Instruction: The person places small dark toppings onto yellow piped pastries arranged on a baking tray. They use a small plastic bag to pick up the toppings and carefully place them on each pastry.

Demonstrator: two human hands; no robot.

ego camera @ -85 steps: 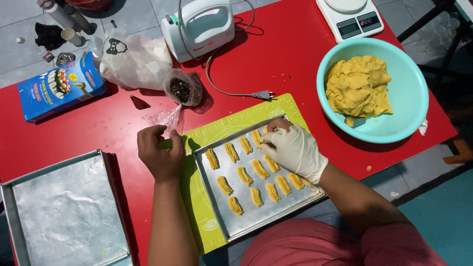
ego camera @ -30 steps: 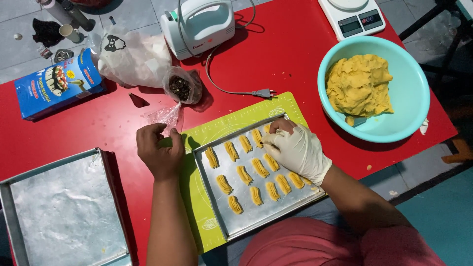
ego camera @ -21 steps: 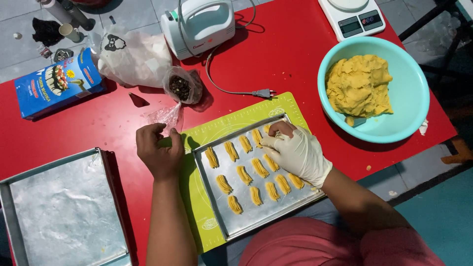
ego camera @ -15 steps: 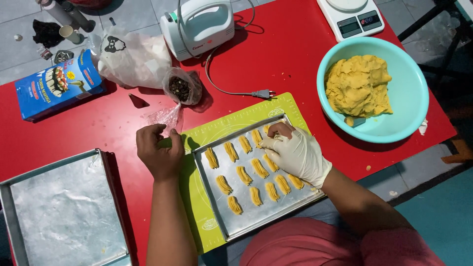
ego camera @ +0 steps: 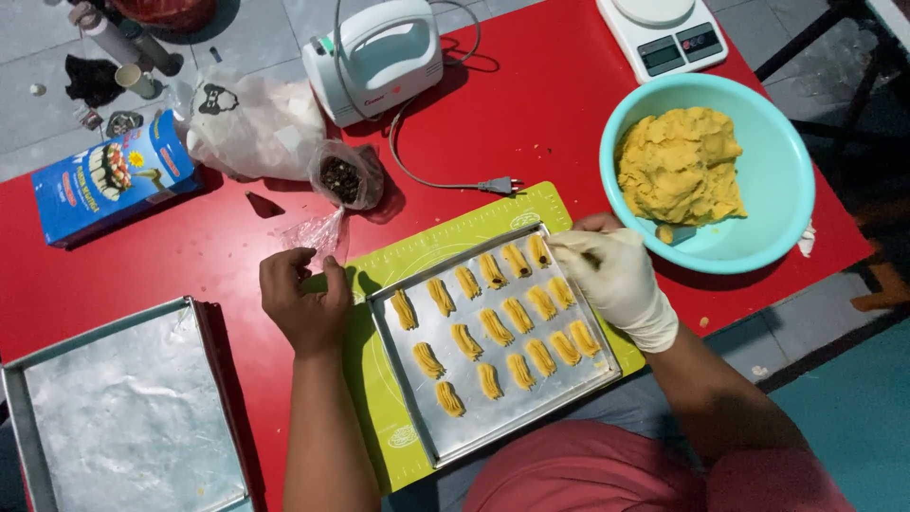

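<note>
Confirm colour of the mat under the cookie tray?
Lime green mat with pale printed markings, head view.

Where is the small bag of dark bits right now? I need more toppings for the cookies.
In the head view, the small bag lies on the red table, above the bare left hand, between the white plastic bag and the mixer's cord.

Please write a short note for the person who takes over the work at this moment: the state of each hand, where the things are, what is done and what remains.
Left hand: bare, resting on the red table at the left edge of the green mat, holding nothing that shows.
Right hand: gloved, fingertips at the top right dough piece on the baking tray.
Tray lies on the mat, with three rows of ridged dough pieces. Yellow dough sits in the turquoise bowl to the right.
Done: three rows shaped.
Left: lower part of the tray is bare; much dough remains; second tray at left is unused.
</note>
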